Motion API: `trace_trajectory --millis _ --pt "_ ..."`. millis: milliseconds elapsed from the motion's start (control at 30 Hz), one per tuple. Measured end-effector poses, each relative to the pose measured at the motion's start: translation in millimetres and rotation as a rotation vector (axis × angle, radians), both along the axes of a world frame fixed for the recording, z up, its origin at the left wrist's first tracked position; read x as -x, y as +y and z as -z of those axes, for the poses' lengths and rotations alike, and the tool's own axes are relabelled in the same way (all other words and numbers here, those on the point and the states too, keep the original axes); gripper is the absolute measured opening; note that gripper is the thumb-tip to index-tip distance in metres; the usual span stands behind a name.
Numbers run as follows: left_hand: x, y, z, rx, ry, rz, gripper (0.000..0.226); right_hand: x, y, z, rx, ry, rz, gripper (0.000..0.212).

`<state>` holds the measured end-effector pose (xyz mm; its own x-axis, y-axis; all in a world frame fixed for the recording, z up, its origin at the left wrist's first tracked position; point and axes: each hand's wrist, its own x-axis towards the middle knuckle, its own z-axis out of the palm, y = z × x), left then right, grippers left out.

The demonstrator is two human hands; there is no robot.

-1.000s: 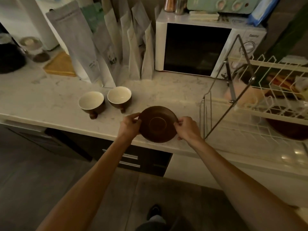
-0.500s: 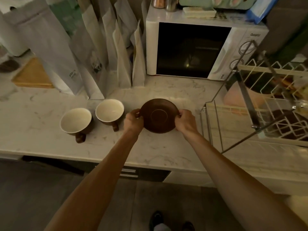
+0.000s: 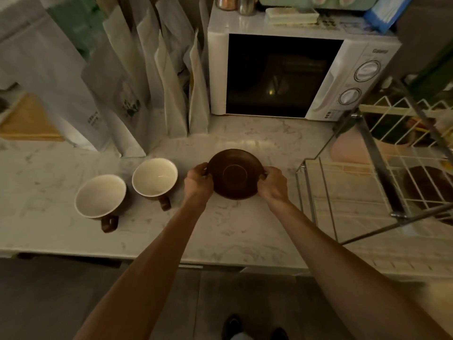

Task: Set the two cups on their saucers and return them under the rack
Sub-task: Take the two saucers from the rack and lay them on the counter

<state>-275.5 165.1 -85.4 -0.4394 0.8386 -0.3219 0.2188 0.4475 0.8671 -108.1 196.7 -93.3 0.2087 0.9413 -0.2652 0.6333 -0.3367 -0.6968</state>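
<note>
A dark brown saucer [image 3: 234, 173] is held by its rim between my left hand [image 3: 198, 179] and my right hand [image 3: 275, 183], low over the marble counter [image 3: 235, 231]. Whether it rests on the counter I cannot tell. Left of it stand two brown cups with cream insides, handles toward me: the nearer cup [image 3: 101, 197] and the farther cup [image 3: 155, 178], almost touching. The wire dish rack [image 3: 382, 173] stands at the right, and a second dark saucer [image 3: 426, 185] shows under its white grid.
A white microwave [image 3: 289, 72] stands at the back. A row of pale paper pouches [image 3: 137, 89] leans at the back left, close behind the cups. A wooden board [image 3: 27, 121] lies far left. Something pink [image 3: 348, 148] sits under the rack.
Both hands have carried the saucer away from the counter's front edge, further onto the counter and beside the cups. The camera has moved closer and slightly left.
</note>
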Motion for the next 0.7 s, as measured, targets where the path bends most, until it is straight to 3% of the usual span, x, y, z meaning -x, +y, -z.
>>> trace_trajectory --millis 700 --pt "-7.2 -3.9 0.4 0.028 0.093 0.085 0.038 -3.3 -5.2 -1.1 -0.013 -0.061 -0.053 0.035"
